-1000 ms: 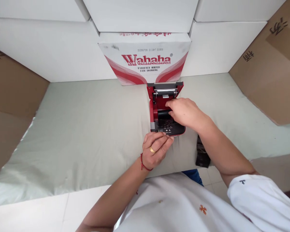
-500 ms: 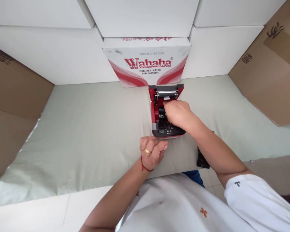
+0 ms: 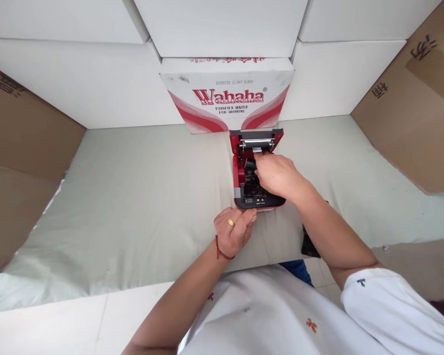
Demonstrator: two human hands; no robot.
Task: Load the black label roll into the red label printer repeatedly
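A small red and black label printer [image 3: 267, 201] stands with its lid [image 3: 257, 134] raised, showing a roller on the lid's inside. My right hand [image 3: 277, 173] reaches into the printer from the right. Its fingers are closed at a black roll [image 3: 249, 164] inside, which lies tilted; the far fingers are partly hidden. Dark film-like material [image 3: 252, 190] covers part of the bay in front of the roll. My left hand [image 3: 234, 229], with a gold ring and a red string bracelet, is closed, its knuckles and thumb against the printer's front edge. Nothing shows in it.
Behind the printer stands a Wahaha water carton [image 3: 227, 101], against white boxes [image 3: 222, 27]. Brown cardboard boxes flank the table on the left [image 3: 25, 167] and right [image 3: 418, 113]. A black object [image 3: 311, 244] lies at the front edge of the cloth-covered table [image 3: 144, 207], partly behind my right forearm.
My right hand has shifted slightly within the printer, and the black roll is now more tilted. My left hand has turned a little and moved up to the printer's front edge.
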